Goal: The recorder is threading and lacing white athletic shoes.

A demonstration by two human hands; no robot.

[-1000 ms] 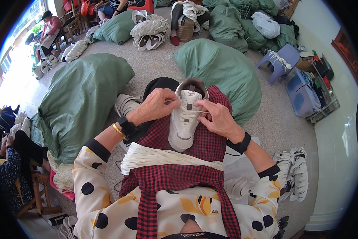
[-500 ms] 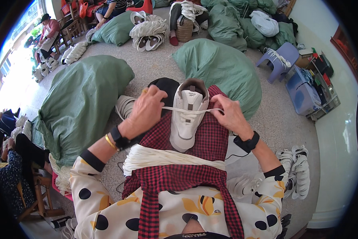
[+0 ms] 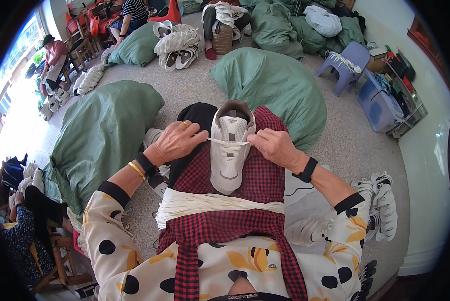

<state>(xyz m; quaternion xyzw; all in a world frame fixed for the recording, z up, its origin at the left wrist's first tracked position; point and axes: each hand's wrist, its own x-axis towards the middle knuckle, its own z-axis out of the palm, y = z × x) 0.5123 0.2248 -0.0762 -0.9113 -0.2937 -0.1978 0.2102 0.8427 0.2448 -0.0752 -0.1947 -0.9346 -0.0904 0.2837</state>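
A white sneaker (image 3: 227, 170) with a brown-grey collar rests on my lap over a red-and-black checked apron (image 3: 265, 175), its toe toward me. A white shoelace (image 3: 216, 141) runs across the tongue between my hands. On the shoe's left side, my left hand (image 3: 178, 140) pinches one part of the lace. My right hand (image 3: 275, 146) pinches it close against the right side of the shoe. Below the toe, a thick bundle of white laces (image 3: 215, 205) lies across my lap.
Large green sacks (image 3: 104, 135) stand ahead to the left, with another sack (image 3: 275, 90) ahead to the right. Stacked white shoes (image 3: 383, 210) are on the floor at right. A purple stool (image 3: 346, 65) and a plastic bin (image 3: 378, 103) stand farther off. Other people sit around the room.
My hands have drawn closer to the shoe, the right one most, and the lace span between them is shorter. The view has shifted slightly.
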